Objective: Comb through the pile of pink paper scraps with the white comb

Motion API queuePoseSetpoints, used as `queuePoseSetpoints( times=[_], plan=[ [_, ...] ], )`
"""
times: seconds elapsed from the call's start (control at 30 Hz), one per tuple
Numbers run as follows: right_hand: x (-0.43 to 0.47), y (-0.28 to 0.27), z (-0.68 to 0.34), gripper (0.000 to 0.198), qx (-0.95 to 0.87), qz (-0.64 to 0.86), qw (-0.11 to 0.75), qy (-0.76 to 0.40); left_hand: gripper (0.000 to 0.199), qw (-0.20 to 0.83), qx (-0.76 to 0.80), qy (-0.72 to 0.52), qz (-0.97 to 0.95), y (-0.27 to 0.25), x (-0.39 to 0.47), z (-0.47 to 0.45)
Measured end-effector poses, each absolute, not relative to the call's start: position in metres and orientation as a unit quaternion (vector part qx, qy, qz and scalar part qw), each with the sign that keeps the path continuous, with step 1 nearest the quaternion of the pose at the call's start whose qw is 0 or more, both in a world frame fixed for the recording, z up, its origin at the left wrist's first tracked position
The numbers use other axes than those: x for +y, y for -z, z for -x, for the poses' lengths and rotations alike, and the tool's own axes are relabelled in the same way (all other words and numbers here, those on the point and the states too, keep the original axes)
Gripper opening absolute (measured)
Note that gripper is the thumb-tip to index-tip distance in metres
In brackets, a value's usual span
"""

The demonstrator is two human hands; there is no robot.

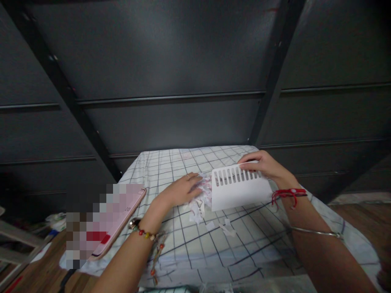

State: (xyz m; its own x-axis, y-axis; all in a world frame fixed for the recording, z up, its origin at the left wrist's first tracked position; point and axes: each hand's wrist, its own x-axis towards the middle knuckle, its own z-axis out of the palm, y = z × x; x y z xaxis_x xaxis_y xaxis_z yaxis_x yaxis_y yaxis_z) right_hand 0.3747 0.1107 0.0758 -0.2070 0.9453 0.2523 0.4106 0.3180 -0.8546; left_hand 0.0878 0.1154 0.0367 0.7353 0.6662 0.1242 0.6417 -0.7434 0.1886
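A white plastic basket [241,195] with a row of slots lies tipped on its side on a checked cloth, its opening apparently to the left. My right hand [259,163] grips it from above, thumb on the slotted wall and fingers behind it. White paper scraps [206,189], some with pinkish marks, are heaped at the basket's left end. On this heap rests my left hand [183,189], thumb and fingers apart, with the fingertips partly hidden among the scraps. A few loose scraps [227,228] lie on the cloth in front of the basket.
The checked cloth [189,236] covers the table. A phone [122,219] in a pink case lies at the left edge, partly pixelated, with a dark cable [65,278] nearby. Dark panels [177,126] rise behind the table. Clear plastic [216,287] shows at the near edge.
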Motion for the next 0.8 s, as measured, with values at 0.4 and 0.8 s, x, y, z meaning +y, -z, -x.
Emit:
queuePoseSetpoints(
  times=[0.4, 0.8],
  plan=[
    [0.108, -0.075, -0.352, 0.019, -0.751, 0.432, 0.418, -0.273, 0.040, 0.030, 0.418, -0.031, -0.907, -0.057, 0.110, -0.075],
    [0.105, -0.078, -0.355, 0.015, -0.767, 0.401, 0.380, -0.327, 0.051, 0.022, 0.485, -0.044, -0.873, -0.040, 0.065, -0.048]
  ],
)
